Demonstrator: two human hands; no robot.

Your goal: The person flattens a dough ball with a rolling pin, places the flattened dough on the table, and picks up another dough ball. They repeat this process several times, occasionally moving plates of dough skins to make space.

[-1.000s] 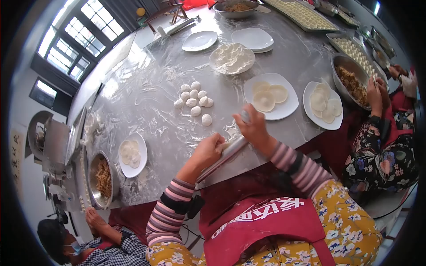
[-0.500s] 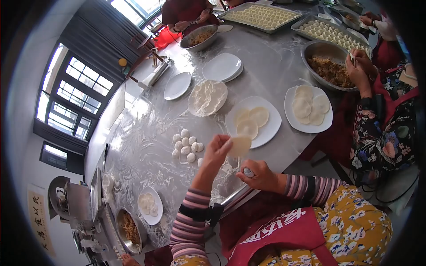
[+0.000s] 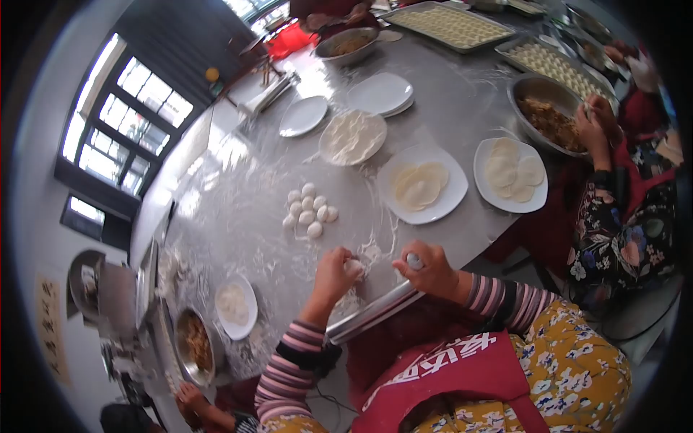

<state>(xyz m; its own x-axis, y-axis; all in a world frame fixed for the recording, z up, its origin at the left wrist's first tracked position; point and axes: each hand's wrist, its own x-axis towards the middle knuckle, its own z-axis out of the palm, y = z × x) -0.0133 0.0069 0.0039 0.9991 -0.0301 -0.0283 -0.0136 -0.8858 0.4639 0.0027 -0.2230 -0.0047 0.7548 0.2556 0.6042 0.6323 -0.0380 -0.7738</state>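
Head view, near to far.

1. Left hand (image 3: 336, 270): fingers curled, pinching a small pale lump of dough (image 3: 354, 267) against the floured stainless-steel counter (image 3: 238, 180), close to its near edge. The lump sits at the fingertips, on the side facing the other hand.
2. Right hand (image 3: 431, 274): closed in a fist round a short pale wooden rolling pin (image 3: 413, 260). Only the rounded end shows above the knuckles, so its long axis cannot be told. The right hand lies just beside the lump, to its right; the left hand is the one touching it.
3. Cluster of small white dough balls (image 3: 309, 212): beyond the left hand, near.
4. White plate of round flat wrappers (image 3: 447, 206): beyond the right hand; a second white wrapper plate (image 3: 491, 198) to its right.
5. White dish heaped with flour (image 3: 352, 137); two bare white plates (image 3: 303, 115) further on.
6. Steel bowl of brown filling (image 3: 525, 85), a co-worker's hands (image 3: 596, 115) at its rim.
7. Trays of finished dumplings (image 3: 451, 25) at the far end.
8. Room: dark-framed window (image 3: 130, 130), left.
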